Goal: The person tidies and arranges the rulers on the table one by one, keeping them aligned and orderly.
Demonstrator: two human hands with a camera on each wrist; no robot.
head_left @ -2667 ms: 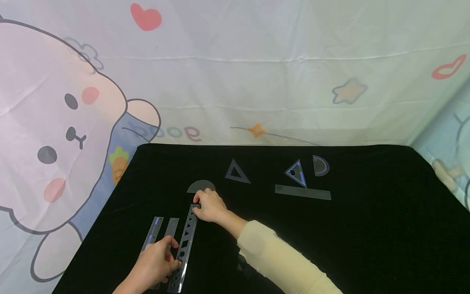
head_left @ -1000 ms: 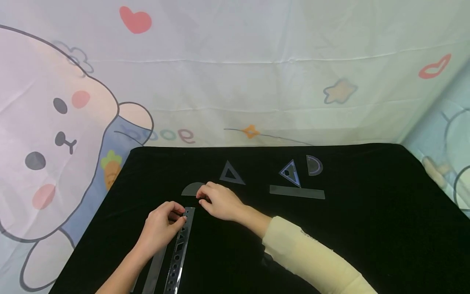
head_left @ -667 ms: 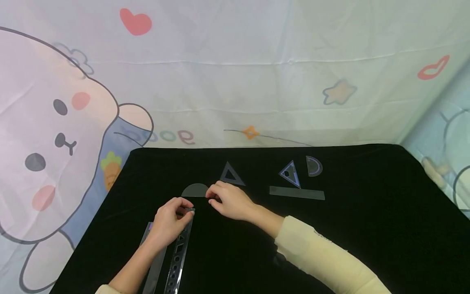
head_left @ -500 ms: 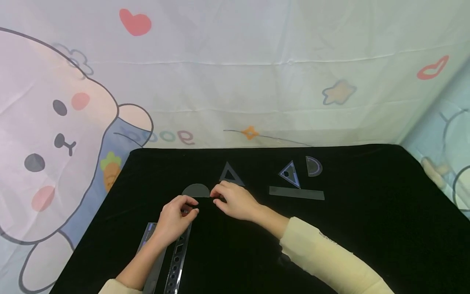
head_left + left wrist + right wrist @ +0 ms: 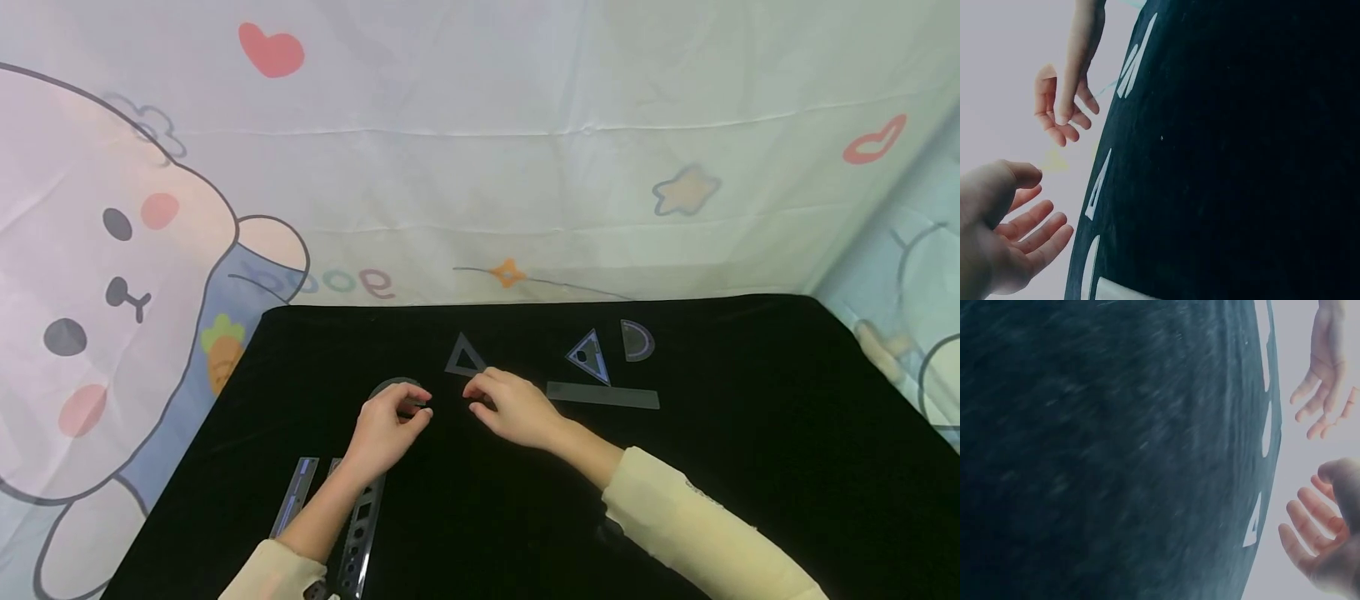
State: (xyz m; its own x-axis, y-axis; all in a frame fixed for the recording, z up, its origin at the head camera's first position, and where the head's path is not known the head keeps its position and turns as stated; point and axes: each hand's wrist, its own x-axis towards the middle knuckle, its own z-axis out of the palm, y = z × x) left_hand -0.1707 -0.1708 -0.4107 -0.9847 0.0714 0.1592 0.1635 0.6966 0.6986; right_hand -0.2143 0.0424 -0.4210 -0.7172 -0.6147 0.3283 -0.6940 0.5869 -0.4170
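Observation:
My left hand (image 5: 390, 425) hovers over the near edge of a clear protractor (image 5: 385, 387), hiding much of it. Its fingers are loosely bent, with nothing between them in the left wrist view. Facing it, my right hand (image 5: 517, 408) has relaxed fingers and holds nothing; its fingertips overlap the corner of a grey set square (image 5: 455, 364) in the head view. A ruler with cut-out shapes (image 5: 360, 533) lies below my left hand. A narrower ruler (image 5: 335, 464) is mostly covered by my left forearm, and a blue-marked ruler (image 5: 294, 497) lies left of it.
Farther right on the black cloth (image 5: 750, 467) lie a plain ruler (image 5: 603, 395), a blue-edged set square (image 5: 597, 367) and a small protractor (image 5: 637, 342). A printed curtain (image 5: 480, 167) hangs behind the table's far edge.
My right hand has left the top of the cut-out ruler and moved right. My left hand has moved up and right from the rulers to the protractor. The view has shifted slightly.

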